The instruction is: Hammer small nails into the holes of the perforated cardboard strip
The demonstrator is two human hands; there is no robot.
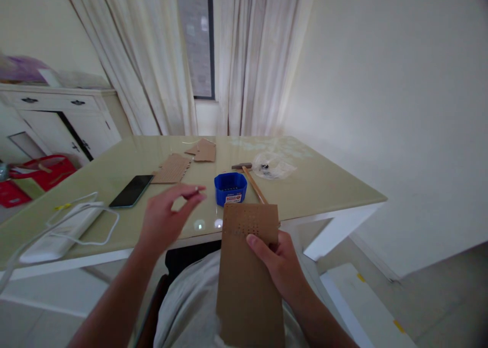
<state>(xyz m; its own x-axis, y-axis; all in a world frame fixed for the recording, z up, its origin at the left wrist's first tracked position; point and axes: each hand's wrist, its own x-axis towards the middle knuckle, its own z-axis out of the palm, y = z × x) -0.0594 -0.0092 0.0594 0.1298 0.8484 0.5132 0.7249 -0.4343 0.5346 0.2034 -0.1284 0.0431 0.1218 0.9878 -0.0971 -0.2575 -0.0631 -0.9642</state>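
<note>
My right hand [282, 259] grips a long piece of cardboard [249, 287] by its right side, thumb on top. Rows of small dark holes or dots mark the cardboard's upper end. To the left, my left hand [170, 210] is raised over the table's near edge, thumb and forefinger pinching a small shiny piece [197, 189] too small to make out. Between and beyond the hands stands a blue plastic tub [231, 185] with a label and small dark items inside. A hammer [254, 184] with a wooden handle lies just right of the tub.
On the glass-topped table [316, 185] lie cardboard scraps [172, 168], a phone [132, 191], a clear plastic bag [280, 166] with dark bits, and a white power strip [64, 233] with a looping cable. A white bench [362, 307] stands low at the right.
</note>
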